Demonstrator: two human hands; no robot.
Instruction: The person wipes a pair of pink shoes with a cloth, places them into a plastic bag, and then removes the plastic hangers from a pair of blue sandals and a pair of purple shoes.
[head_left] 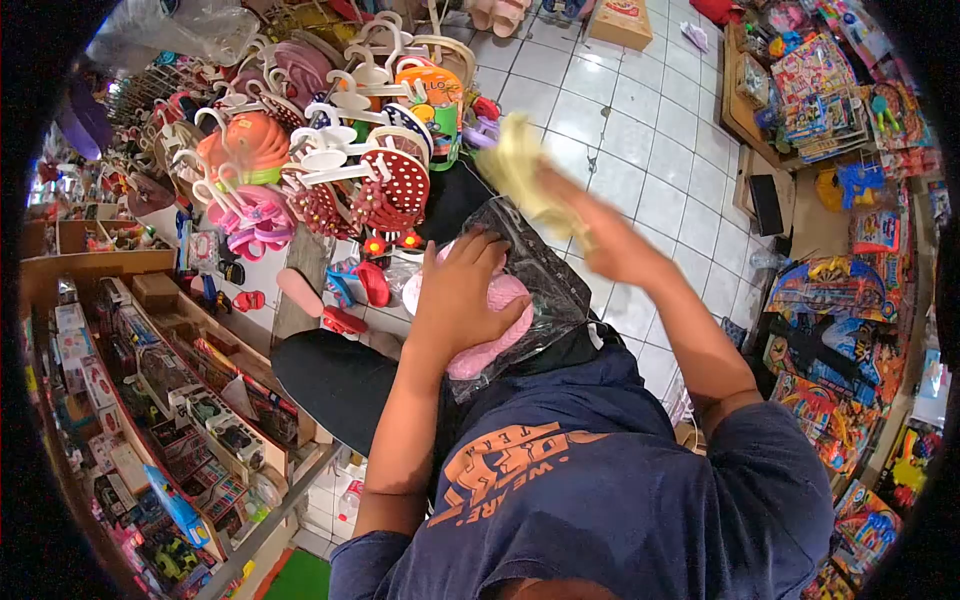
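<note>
My left hand (467, 297) rests with spread fingers on a pink item (492, 330) in clear plastic wrap, on my lap. Beneath and beside it lies a dark transparent plastic bag (545, 270). Out to the right, my right hand (588, 228) grips a pale yellow cloth (522, 178), which is blurred by motion; its fingers are partly hidden by blur. The cloth is raised above the tiled floor, beside the hanging sandals.
Sandals on white hangers (395, 190) crowd the upper left. Loose red and blue sandals (372, 284) lie beyond my knee. Boxed goods fill a shelf (100, 262) at the left. Packaged toys (835, 290) line the right side. A cardboard box (620, 24) stands at the top.
</note>
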